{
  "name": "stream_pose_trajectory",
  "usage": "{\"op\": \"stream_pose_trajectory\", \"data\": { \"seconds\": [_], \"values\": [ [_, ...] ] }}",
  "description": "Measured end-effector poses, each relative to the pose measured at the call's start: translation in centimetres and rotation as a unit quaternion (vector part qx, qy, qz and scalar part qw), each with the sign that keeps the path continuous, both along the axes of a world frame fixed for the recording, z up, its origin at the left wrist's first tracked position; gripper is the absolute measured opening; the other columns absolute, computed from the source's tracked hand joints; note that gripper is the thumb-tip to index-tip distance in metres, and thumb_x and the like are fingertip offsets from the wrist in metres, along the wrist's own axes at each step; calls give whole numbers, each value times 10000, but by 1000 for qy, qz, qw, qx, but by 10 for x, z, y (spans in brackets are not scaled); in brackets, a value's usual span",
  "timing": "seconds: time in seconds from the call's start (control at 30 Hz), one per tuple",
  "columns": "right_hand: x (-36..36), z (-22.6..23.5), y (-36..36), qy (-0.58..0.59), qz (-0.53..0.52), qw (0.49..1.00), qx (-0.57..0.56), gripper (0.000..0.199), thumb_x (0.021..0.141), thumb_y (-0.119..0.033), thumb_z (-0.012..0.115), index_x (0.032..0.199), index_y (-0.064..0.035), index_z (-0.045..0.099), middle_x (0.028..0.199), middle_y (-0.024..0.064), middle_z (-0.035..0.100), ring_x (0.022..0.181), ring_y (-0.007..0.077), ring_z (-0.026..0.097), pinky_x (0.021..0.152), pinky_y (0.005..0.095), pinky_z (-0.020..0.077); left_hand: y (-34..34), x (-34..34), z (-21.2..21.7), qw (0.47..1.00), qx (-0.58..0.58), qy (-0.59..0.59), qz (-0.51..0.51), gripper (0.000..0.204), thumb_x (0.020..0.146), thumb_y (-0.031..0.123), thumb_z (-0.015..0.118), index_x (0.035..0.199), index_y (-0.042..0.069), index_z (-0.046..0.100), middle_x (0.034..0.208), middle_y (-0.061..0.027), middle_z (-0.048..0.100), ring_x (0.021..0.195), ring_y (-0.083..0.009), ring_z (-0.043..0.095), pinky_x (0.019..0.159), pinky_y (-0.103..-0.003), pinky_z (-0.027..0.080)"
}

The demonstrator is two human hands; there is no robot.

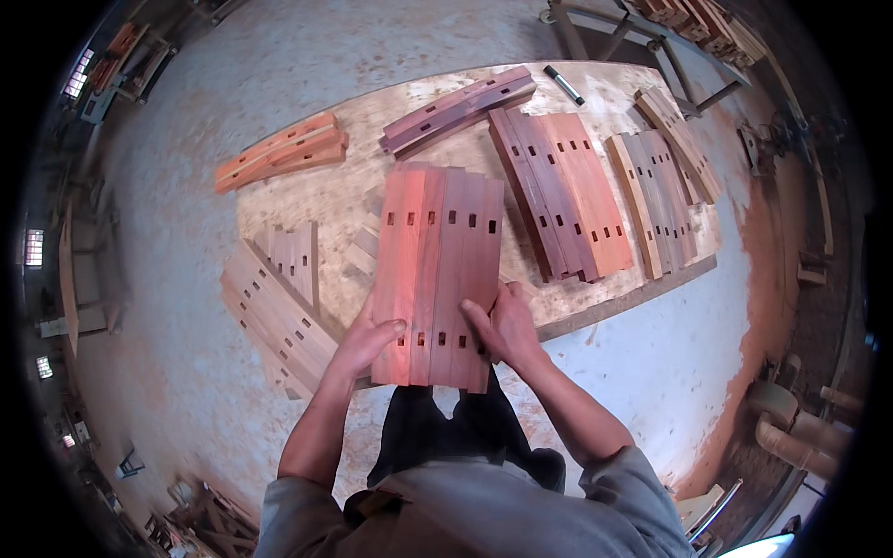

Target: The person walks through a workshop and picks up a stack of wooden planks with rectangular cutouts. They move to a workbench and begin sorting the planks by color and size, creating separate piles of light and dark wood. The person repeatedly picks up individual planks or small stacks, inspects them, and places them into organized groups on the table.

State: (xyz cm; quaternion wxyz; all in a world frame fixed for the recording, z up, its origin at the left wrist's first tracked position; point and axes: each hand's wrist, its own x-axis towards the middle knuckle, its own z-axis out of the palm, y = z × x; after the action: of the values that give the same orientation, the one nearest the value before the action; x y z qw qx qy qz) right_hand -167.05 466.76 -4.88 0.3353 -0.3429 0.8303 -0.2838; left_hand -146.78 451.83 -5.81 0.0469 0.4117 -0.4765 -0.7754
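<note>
Between my two hands I grip a row of several wooden slats, side by side, orange-red on the left and purplish brown on the right. Each slat has small rectangular mortises near both ends. My left hand is closed on the lower left edge, its thumb lying on top by a mortise. My right hand clasps the lower right edge, thumb on the face. The fingers beneath the slats are hidden. The bundle is held over the near edge of a plywood-topped table, in front of my body.
On the table lie reddish mortised slats, grey-brown slats, a dark purple stack, orange pieces and pale slats. A marker pen rests at the far edge. Beyond stands a metal-framed rack with timber.
</note>
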Motion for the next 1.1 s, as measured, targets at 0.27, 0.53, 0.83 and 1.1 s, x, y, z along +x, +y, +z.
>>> {"op": "stream_pose_trajectory", "data": {
  "seconds": [0.27, 0.53, 0.83, 1.1],
  "values": [
    [-3, 2, 1, 12, 10, 1000, 21, 648, 856, -488, 614, 1225, 30, 489, 1076, 258, 512, 1001, 432, 565, 864, 475, 481, -2, -1, -3, 991, -103, -62, -61, 879, 840, 222, 658, 1499, -13, 125, 1420, -174, 423, 1297, -229, 434, 1060, -320, 352],
    [-4, 6, 1, 18, 20, 999, 32, 652, 856, -505, 602, 1212, 29, 489, 1067, 263, 512, 977, 439, 578, 848, 487, 487, -7, 4, -2, 971, -192, -90, -115, 853, 854, 370, 648, 1475, -24, 215, 1399, -202, 449, 1287, -266, 458, 1056, -327, 355],
    [-3, -11, 1, 34, 13, 999, -3, 618, 832, -468, 642, 1222, -4, 518, 1033, 255, 527, 956, 434, 581, 839, 486, 484, -24, 9, 22, 984, -163, -62, -31, 672, 917, 262, 613, 1443, -13, 298, 1178, -143, 600, 1084, -209, 588, 921, -311, 460],
    [1, -1, -1, 18, -6, 1000, 13, 520, 815, -381, 672, 1198, -47, 563, 992, 215, 538, 944, 397, 576, 828, 456, 482, -130, 7, 11, 925, -355, -126, -41, 592, 880, 200, 644, 1372, -31, 410, 1055, -132, 623, 904, -188, 631, 827, -297, 495]
  ]
}}
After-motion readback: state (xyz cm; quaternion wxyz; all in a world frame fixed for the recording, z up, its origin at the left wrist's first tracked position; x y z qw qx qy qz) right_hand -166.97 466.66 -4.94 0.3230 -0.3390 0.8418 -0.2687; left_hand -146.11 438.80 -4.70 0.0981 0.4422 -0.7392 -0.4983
